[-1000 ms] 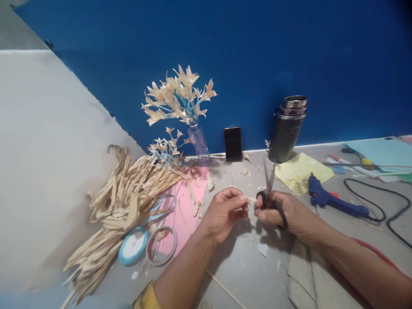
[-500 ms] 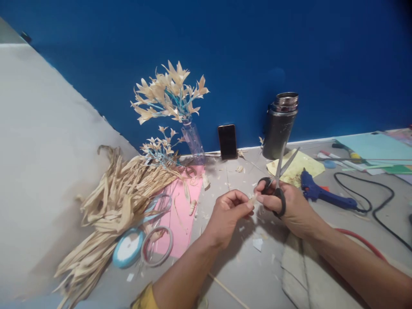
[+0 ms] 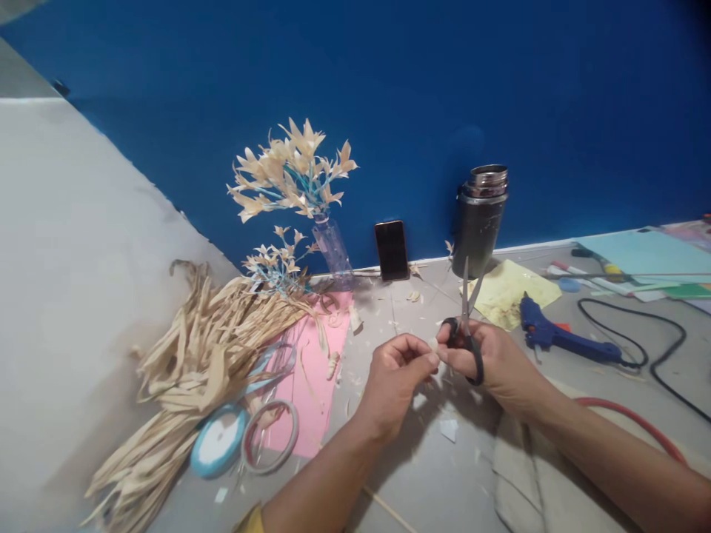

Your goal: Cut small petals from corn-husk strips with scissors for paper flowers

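Observation:
In the middle of the head view, my left hand pinches a small pale scrap of husk between thumb and forefinger; the fingers hide most of it. My right hand has black-handled scissors looped on its fingers, blades pointing up and slightly apart. Its thumb and fingertip meet my left fingertips at the scrap. To the left lies a heap of dried corn husks. Behind it, husk flowers on blue stems stand in a clear plastic bottle, with a smaller bunch below.
Right of my hands lie a blue glue gun with its black cord and a yellow sheet. A dark flask and a phone stand against the blue wall. A ribbon spool, tape roll and pink sheet lie left.
The scissors have turned more upright and their blades have come closer together. My right hand has shifted slightly left, and the fingertips of both hands stay together at the scrap.

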`<state>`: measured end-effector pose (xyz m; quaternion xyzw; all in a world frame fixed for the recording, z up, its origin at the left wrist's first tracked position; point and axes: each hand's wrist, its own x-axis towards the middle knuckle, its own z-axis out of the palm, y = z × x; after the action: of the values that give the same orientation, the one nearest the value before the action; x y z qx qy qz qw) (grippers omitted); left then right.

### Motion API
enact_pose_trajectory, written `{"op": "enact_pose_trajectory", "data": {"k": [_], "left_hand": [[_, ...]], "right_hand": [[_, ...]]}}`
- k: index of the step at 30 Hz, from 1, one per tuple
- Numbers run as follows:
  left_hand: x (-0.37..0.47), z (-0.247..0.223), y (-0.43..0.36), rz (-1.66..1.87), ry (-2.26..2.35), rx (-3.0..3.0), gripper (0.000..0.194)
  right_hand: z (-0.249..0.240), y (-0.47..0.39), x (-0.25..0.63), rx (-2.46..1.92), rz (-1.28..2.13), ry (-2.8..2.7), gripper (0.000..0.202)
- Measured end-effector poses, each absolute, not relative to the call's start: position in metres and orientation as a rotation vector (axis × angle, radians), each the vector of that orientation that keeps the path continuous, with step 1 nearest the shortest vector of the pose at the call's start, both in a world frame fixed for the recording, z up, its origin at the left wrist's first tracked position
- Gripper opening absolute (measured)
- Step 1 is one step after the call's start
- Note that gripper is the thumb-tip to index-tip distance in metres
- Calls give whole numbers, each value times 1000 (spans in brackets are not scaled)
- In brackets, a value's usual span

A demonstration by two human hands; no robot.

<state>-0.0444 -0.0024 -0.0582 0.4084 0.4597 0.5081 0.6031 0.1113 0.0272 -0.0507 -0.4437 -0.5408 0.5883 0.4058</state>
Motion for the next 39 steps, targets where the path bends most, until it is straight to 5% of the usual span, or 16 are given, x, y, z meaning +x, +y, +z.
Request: {"op": "enact_pose_trajectory", "data": {"k": [23, 39], "left_hand": [[-45, -44, 0, 1405, 980, 636, 33], [-39, -57, -4, 1193, 1148, 1018, 17]], "right_hand": [[-59, 22, 104, -1083, 1485, -1618, 24], [-51, 26, 109, -1166, 1366, -1382, 31]]}}
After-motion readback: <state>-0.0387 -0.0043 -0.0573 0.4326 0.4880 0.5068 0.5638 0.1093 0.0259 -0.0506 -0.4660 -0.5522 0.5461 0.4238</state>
